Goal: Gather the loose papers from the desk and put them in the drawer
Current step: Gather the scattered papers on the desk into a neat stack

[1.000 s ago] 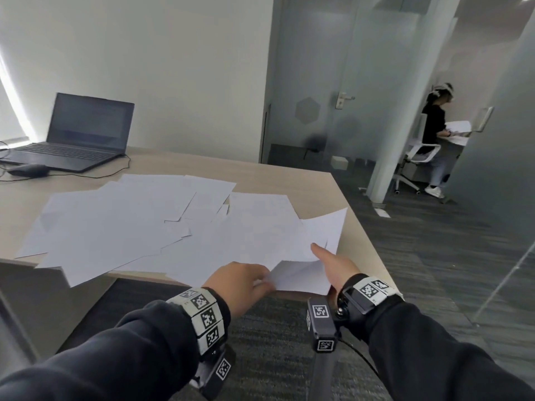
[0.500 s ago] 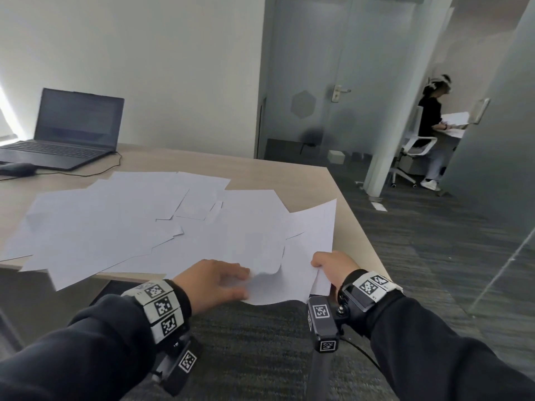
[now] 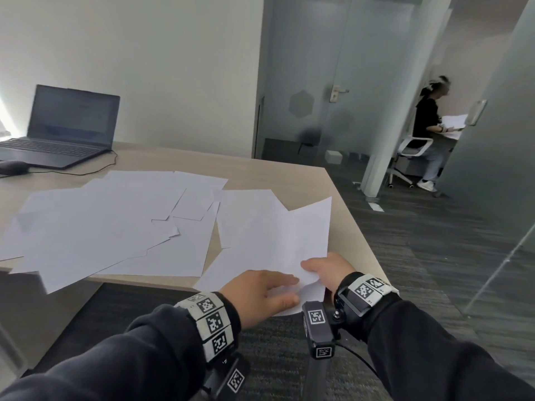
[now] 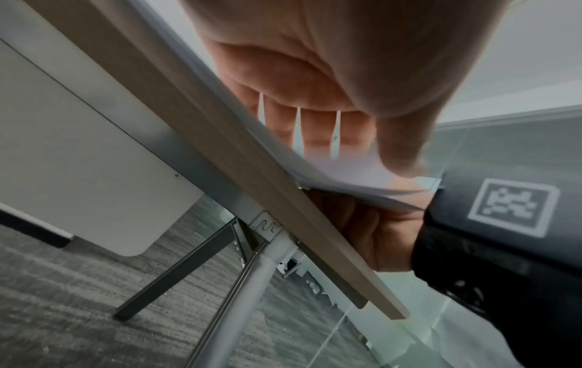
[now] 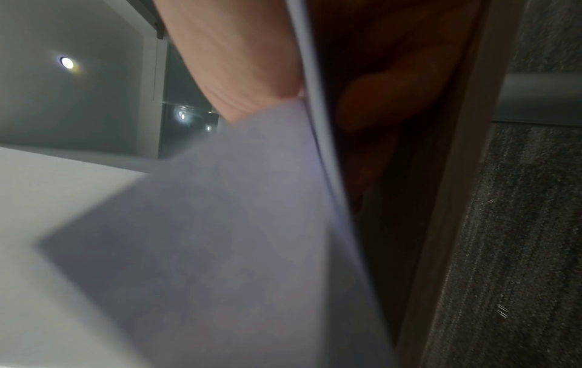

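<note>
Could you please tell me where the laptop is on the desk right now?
In the head view the laptop stands open at the far left of the desk, beyond the spread of loose papers, with a dark mouse just left of it.

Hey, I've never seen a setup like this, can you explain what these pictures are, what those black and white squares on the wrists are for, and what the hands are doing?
There is no robot here: a person wears three cameras. The wide picture comes from a head camera looking down at both hands. The other two come from cameras strapped at the wrists, looking along each hand. The patterned squares are printed markers on the wristbands; what they are for, the pictures don't show.

On the desk lie many loose white papers, with a laptop and a mouse at the far left.

The right hand pinches a few sheets at the near desk edge, thumb on top, fingers underneath. The left hand rests flat on the same sheets beside that grip. No drawer is in view.
</note>
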